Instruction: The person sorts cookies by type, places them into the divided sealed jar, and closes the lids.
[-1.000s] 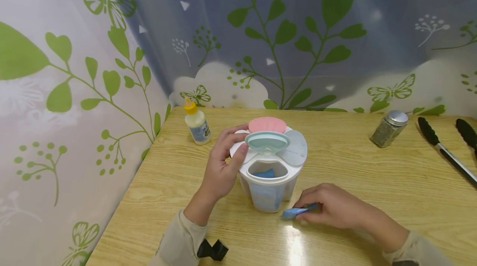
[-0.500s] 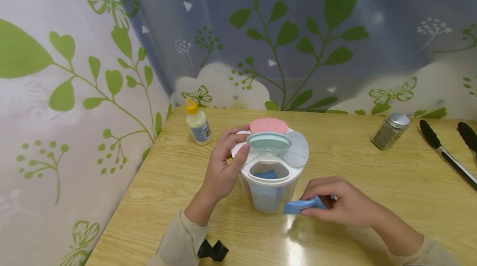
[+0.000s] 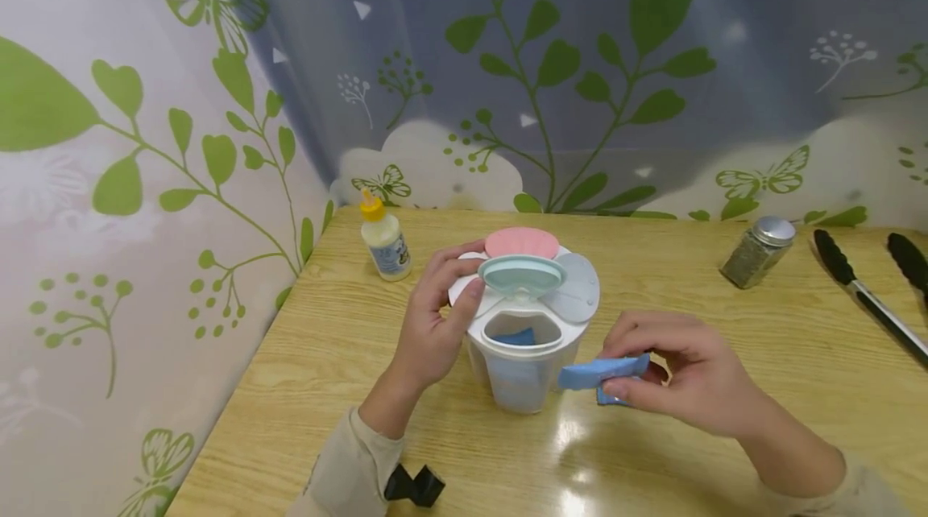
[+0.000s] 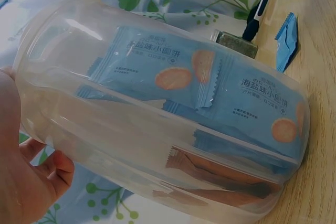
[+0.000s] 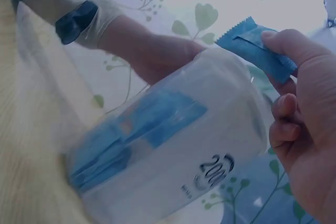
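Note:
A clear plastic container [image 3: 520, 384] with a white lid of petal-shaped flaps stands on the table. Its mint-green flap [image 3: 522, 275] is raised, leaving the front compartment uncovered with blue biscuit packets [image 4: 157, 66] inside. My left hand [image 3: 432, 328] grips the lid's left edge. Beside the container's front right, my right hand [image 3: 689, 376] pinches a blue biscuit packet [image 3: 596, 373] between thumb and fingers, above the table. Another blue packet [image 4: 286, 43] lies on the table, partly hidden behind my right hand in the head view. Brown packets [image 4: 223, 177] fill part of a neighbouring compartment.
A small yellow-capped bottle [image 3: 386, 243] stands at the back left. To the back right are a glass jar of dried herbs [image 3: 757, 251] with a silver lid and black-tipped metal tongs [image 3: 870, 299]. A patterned curtain [image 3: 449, 98] borders the table's back and left.
My right hand has risen from the tabletop and shifted right, carrying the blue biscuit packet. The left hand keeps its grip on the container, which has not moved.

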Action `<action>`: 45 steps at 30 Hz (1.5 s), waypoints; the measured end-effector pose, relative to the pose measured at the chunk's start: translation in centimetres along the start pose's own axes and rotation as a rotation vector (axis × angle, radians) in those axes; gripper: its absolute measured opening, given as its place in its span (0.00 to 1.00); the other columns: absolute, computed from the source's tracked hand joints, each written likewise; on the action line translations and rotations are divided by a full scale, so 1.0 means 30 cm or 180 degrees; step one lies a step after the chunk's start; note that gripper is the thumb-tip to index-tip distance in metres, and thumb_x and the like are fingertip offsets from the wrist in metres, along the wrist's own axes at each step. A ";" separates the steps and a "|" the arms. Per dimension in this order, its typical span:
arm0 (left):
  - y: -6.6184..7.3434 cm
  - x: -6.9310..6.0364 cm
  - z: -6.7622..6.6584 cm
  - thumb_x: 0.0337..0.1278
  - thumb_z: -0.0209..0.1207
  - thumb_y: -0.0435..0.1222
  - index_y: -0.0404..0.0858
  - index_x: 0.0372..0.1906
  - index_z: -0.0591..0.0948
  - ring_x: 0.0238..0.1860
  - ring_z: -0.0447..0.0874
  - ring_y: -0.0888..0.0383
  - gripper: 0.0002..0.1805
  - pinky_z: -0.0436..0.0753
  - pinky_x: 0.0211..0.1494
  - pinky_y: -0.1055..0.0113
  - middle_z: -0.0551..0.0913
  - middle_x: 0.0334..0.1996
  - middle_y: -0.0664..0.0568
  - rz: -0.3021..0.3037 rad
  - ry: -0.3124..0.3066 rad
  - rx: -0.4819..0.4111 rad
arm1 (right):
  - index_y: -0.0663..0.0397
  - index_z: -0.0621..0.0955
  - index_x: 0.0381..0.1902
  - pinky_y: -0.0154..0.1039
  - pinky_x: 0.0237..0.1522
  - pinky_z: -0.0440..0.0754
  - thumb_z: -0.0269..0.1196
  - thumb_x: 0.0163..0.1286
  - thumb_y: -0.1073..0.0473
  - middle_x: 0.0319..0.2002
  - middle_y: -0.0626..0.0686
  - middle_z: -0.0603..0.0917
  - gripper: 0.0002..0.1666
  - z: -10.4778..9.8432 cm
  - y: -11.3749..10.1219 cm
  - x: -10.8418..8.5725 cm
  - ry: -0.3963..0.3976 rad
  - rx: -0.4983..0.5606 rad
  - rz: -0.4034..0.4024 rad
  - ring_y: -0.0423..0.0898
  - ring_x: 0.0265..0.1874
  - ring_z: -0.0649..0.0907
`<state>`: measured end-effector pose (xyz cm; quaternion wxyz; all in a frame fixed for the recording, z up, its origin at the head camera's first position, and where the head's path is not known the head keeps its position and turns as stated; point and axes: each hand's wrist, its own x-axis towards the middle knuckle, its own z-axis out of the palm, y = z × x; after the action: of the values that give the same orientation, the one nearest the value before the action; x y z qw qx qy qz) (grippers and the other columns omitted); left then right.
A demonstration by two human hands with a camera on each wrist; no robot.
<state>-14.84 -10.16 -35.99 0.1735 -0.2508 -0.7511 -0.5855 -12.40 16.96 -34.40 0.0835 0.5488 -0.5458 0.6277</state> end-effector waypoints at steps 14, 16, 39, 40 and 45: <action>0.000 0.003 0.002 0.71 0.52 0.39 0.37 0.50 0.82 0.65 0.74 0.51 0.13 0.83 0.41 0.69 0.76 0.63 0.47 0.0046 0.0008 0.0021 | 0.58 0.85 0.40 0.28 0.15 0.61 0.72 0.54 0.75 0.31 0.49 0.82 0.16 0.029 0.001 0.110 0.0494 -0.0877 0.0317 0.35 0.17 0.66; 0.002 0.003 0.001 0.72 0.52 0.39 0.37 0.51 0.82 0.66 0.74 0.52 0.14 0.83 0.41 0.69 0.76 0.63 0.47 0.0038 0.0002 0.0018 | 0.57 0.86 0.41 0.28 0.16 0.62 0.73 0.55 0.72 0.30 0.48 0.83 0.15 0.032 0.001 0.117 0.0485 -0.1002 0.0368 0.34 0.17 0.66; 0.003 0.003 0.000 0.72 0.52 0.38 0.37 0.51 0.82 0.66 0.74 0.52 0.13 0.83 0.44 0.70 0.76 0.63 0.47 0.0033 -0.0009 0.0010 | 0.60 0.85 0.43 0.30 0.13 0.60 0.65 0.51 0.86 0.31 0.47 0.85 0.24 -0.009 -0.012 0.046 0.0581 -0.0714 0.0863 0.36 0.13 0.65; 0.003 0.003 0.000 0.71 0.52 0.38 0.37 0.51 0.82 0.66 0.74 0.51 0.13 0.83 0.43 0.69 0.76 0.63 0.46 0.0037 -0.0010 0.0011 | 0.60 0.85 0.43 0.30 0.13 0.61 0.64 0.51 0.86 0.34 0.48 0.87 0.25 -0.014 -0.012 0.037 0.0581 -0.0668 0.0879 0.36 0.14 0.66; 0.003 0.002 0.001 0.71 0.53 0.36 0.37 0.51 0.82 0.66 0.74 0.50 0.12 0.82 0.43 0.70 0.76 0.64 0.46 0.0041 -0.0008 0.0002 | 0.62 0.85 0.44 0.32 0.13 0.62 0.62 0.51 0.88 0.38 0.48 0.87 0.26 -0.040 -0.007 -0.009 0.0533 -0.0508 0.0925 0.38 0.16 0.68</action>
<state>-14.85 -10.11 -35.88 0.1764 -0.2564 -0.7499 -0.5837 -12.85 18.11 -34.25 0.0804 0.4016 -0.6585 0.6313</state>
